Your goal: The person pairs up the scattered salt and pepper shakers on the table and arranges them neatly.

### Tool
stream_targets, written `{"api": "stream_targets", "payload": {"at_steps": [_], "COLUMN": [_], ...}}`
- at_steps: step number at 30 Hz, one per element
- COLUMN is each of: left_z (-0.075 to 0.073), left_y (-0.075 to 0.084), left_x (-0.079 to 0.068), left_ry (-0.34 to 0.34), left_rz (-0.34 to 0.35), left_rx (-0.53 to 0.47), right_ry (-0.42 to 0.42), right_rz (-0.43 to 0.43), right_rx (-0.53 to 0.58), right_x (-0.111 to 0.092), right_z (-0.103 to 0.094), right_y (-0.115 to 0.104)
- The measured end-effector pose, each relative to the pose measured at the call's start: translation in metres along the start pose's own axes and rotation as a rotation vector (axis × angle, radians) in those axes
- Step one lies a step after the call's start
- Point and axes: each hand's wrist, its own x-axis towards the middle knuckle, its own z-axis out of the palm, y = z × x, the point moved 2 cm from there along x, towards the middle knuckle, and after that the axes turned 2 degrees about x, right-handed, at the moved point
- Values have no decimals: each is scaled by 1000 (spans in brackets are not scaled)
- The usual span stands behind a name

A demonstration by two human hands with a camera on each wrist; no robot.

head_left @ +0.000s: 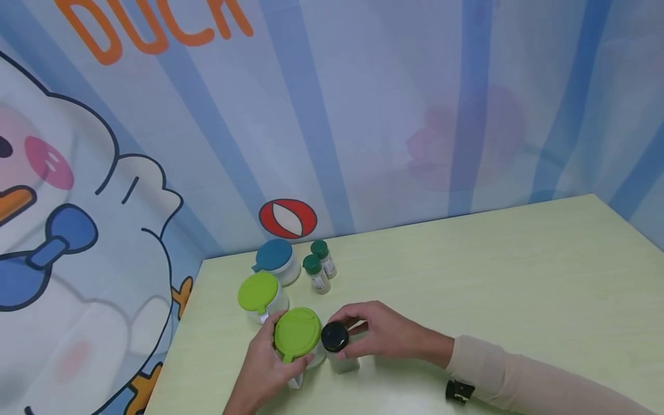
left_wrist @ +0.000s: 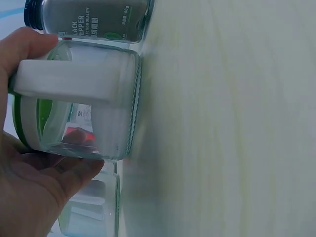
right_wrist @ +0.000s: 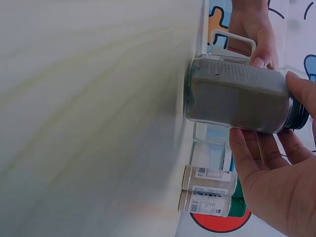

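My left hand (head_left: pixel 266 358) holds a clear glass seasoning jar (left_wrist: pixel 116 106) with a bright green lid (head_left: pixel 297 332) and a white handle (left_wrist: pixel 64 80); thumb and fingers lie on opposite sides of it. Right beside it stands a square glass pepper bottle (right_wrist: pixel 232 96) with a black cap (head_left: pixel 334 336), filled with grey powder. Its label, partly visible in the left wrist view, ends in "LACK EPPER". My right hand (head_left: pixel 386 332) holds this bottle, the thumb near the cap and the fingers along the far side. Both containers are upright, close together at the table's front.
Behind the held jar stands a second green-lidded jar (head_left: pixel 258 292), and beyond it a blue-lidded jar (head_left: pixel 275 255). Two small green-capped shakers (head_left: pixel 317 275) are to their right. The pale table (head_left: pixel 493 276) meets a printed cloth backdrop (head_left: pixel 384 115) at the back.
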Motion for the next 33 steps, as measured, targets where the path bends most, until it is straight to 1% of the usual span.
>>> {"api": "stream_targets", "payload": {"at_steps": [9,14,17,20,25,33], "left_z": [-1,0,1,3,6,12], "left_y": [5,12,17,23,32,46], "left_x": [3,4,4,4,6,9], "left_ry": [36,56,57,60,60,37], "left_rz": [16,61,87,98,137,195], "left_rx": [35,30,30,32,20,-12], "right_ry": [23,43,57,67,79,91], "right_rz": [-23,-12,-1,-8,-17,-24], "right_rx": [-39,-49,-54,-67,-80,-129], "right_x": [-9,-16,-21,-27,-37,-55], "right_z": [-12,-21,-28,-34,-46,-61], "right_y": [-6,-8,-11,-13,-17,-23]}}
